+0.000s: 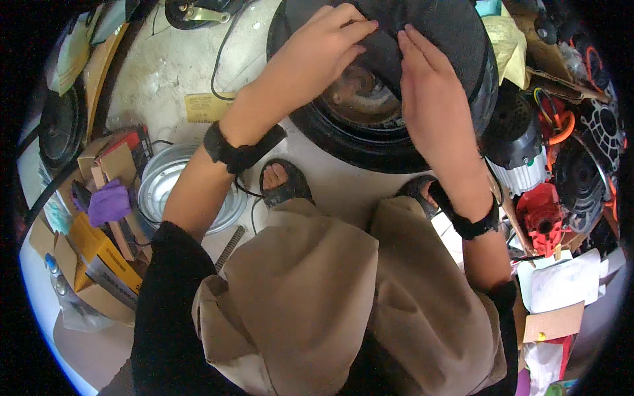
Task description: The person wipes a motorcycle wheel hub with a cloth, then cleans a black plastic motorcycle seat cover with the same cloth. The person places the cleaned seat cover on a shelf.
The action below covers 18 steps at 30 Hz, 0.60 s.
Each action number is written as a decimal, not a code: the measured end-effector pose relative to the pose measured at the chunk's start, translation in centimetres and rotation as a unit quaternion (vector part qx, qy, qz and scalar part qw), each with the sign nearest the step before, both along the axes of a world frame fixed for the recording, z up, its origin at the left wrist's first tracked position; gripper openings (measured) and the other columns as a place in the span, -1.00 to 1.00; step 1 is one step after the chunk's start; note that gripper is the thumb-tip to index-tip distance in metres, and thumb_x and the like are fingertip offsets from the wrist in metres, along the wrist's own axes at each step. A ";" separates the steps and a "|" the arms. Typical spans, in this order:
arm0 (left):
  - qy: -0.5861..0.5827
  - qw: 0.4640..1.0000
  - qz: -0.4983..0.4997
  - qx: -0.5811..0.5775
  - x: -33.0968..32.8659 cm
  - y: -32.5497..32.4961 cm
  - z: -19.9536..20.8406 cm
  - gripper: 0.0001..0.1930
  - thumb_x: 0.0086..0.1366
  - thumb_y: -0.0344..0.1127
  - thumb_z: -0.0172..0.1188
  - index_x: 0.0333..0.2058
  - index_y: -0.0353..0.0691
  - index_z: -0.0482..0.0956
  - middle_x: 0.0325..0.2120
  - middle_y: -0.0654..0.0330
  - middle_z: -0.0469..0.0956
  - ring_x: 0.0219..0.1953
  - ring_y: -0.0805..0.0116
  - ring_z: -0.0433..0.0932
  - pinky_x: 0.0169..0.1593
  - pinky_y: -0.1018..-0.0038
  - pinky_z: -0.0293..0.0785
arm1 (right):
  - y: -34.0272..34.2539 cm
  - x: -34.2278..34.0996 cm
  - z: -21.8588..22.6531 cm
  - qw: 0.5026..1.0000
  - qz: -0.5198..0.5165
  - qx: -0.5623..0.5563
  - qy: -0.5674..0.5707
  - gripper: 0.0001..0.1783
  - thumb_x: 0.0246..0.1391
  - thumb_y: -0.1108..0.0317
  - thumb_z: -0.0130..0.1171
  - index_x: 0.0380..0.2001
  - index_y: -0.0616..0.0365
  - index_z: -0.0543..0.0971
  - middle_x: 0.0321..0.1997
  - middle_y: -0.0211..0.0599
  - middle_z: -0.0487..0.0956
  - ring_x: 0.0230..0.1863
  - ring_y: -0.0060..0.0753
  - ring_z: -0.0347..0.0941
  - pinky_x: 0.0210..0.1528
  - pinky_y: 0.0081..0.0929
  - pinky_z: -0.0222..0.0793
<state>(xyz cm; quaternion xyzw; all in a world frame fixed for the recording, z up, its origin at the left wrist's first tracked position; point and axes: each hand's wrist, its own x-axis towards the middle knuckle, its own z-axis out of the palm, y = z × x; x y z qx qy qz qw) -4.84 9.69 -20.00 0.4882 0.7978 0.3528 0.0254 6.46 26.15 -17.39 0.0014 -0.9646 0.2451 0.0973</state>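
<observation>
A large round black object with a ridged rim (310,129) lies at the top centre, and a brown, rusty-looking middle (360,96) shows inside it. Dark, sheet-like black material (456,33) covers much of its far and right part. My left hand (323,43) is over its left side, fingers bent and closing at the edge of the black material; what lies under the fingertips is partly hidden. My right hand (436,92) rests on the material to the right, fingers straight and side by side, thumb hidden. The fingertips of both hands point toward each other, a small gap apart.
A silver metal basin (162,175) stands by my left foot, near cardboard boxes (105,251) and a purple cloth (111,200). A yellow label (206,107) and a black cable (216,72) lie on the floor. Motor parts (512,132) and a red housing (541,218) crowd the right.
</observation>
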 end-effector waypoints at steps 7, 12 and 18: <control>0.028 0.999 -0.036 0.005 -0.3 1.1 -1.3 -0.55 0.01 -0.62 0.19 -0.04 -0.30 0.53 -0.11 0.07 0.44 -0.05 0.06 0.44 0.05 0.29 0.39 | -1.0 -0.5 -0.5 0.998 -0.013 0.067 -0.001 -0.65 0.03 0.41 0.16 -0.11 0.38 0.52 -0.02 -0.02 0.55 0.08 -0.05 0.42 0.12 -0.30 0.39; -0.007 0.997 -0.005 -0.078 0.3 0.9 1.5 -0.58 0.16 -0.54 0.11 0.05 -0.37 0.43 -0.19 -0.07 0.36 -0.12 -0.08 0.39 0.00 0.26 0.37 | -0.7 -1.1 2.6 0.994 -0.015 0.068 -0.087 -0.75 0.02 0.51 0.12 -0.21 0.44 0.56 0.01 0.11 0.52 0.09 0.01 0.41 0.15 -0.28 0.34; 0.056 0.998 0.031 -0.015 0.4 1.2 0.4 -0.71 0.11 -0.57 0.14 -0.14 -0.32 0.54 -0.32 0.02 0.37 -0.22 0.00 0.42 -0.12 0.28 0.39 | -1.2 -1.5 1.6 0.983 0.037 0.176 -0.035 -0.77 -0.04 0.46 0.21 -0.31 0.39 0.54 -0.22 -0.02 0.51 -0.16 -0.01 0.44 -0.07 -0.25 0.41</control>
